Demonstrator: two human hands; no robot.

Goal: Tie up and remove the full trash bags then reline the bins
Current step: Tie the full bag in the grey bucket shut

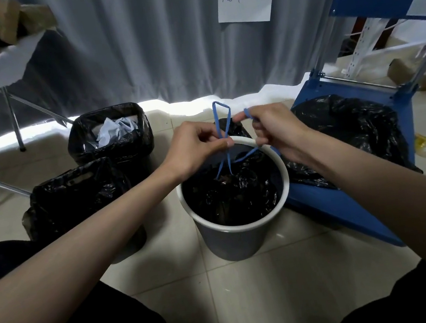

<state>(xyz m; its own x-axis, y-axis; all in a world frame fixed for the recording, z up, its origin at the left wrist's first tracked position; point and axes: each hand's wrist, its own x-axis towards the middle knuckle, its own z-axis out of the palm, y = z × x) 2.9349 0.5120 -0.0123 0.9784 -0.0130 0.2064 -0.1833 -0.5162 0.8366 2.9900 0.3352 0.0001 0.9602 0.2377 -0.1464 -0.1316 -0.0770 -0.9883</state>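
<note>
Trash bags: from the left, a black bag [78, 199] with its top gathered sits on the floor, and behind it a lined square bin [110, 134] holds crumpled paper, untied. In the middle the left hand [198, 147] and right hand [275, 130] each have a grip pinched on the blue drawstring [223, 120] of the bag inside the round grey bin [238, 234], so tying appears underway. At right another black bag [350, 134] lies on a blue cart [352, 203]; relining looks not yet begun.
</note>
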